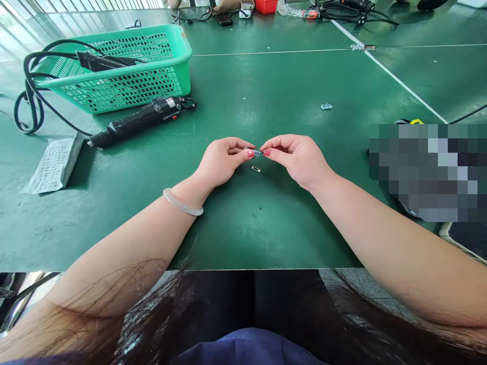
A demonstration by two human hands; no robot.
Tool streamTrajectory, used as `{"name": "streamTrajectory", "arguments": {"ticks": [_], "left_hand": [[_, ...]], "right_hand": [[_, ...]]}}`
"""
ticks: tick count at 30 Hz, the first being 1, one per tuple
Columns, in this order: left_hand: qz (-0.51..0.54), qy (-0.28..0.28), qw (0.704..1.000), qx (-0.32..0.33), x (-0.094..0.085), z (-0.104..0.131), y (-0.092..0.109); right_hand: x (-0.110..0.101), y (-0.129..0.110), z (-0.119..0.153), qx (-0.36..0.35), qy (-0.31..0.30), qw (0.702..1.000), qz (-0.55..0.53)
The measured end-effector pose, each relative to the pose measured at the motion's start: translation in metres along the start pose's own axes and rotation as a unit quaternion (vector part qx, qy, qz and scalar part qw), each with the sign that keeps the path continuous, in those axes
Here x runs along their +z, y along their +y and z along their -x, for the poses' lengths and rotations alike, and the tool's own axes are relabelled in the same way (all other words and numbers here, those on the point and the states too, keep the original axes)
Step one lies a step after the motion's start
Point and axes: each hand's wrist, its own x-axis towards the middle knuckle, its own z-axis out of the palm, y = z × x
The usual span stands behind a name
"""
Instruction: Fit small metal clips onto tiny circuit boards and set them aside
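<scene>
Between my fingertips is a small blue-grey part (257, 153), too small to name. My left hand (224, 158) pinches its left end with thumb and fingers. From the other side my right hand (296, 156) pinches the right end. A small flat metal piece with a dark slot (256, 169) lies on the green table (236, 223) just below the fingertips. Farther back to the right rests another small blue-grey piece (326, 106), similar in colour to the held part.
A green plastic basket (125, 83) with a black cabled tool stands back left. In front of it lies a black electric screwdriver (140, 121), with a paper-wrapped block (55, 165) nearby. A blurred-out object (426, 172) is at right. Cables (342, 12) and another person's hand (227, 5) are at the far edge.
</scene>
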Motion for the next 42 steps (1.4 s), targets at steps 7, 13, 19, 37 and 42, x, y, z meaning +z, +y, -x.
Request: {"name": "streamTrajectory", "arguments": {"ticks": [7, 13, 19, 37, 42], "left_hand": [[-0.042, -0.006, 0.999, 0.015, -0.0005, 0.0015, 0.0014], [-0.056, -0.023, 0.998, 0.012, 0.0011, 0.0021, 0.002], [-0.061, -0.012, 0.998, 0.014, 0.001, 0.0025, 0.0018], [-0.074, -0.008, 0.997, 0.01, 0.0012, 0.0025, 0.0016], [-0.039, -0.005, 0.999, 0.012, 0.0009, 0.0021, 0.0019]], "right_hand": [[-0.0005, -0.0052, 0.0001, 0.003, 0.017, 1.0, -0.007], [-0.0004, -0.0055, 0.001, 0.003, 0.009, 1.0, -0.006], [-0.0006, -0.0058, 0.0024, 0.006, 0.0, 1.0, 0.012], [-0.0002, -0.0042, 0.0019, 0.023, -0.01, 0.999, 0.036], [-0.0005, -0.005, 0.002, 0.029, -0.014, 0.999, 0.032]]}}
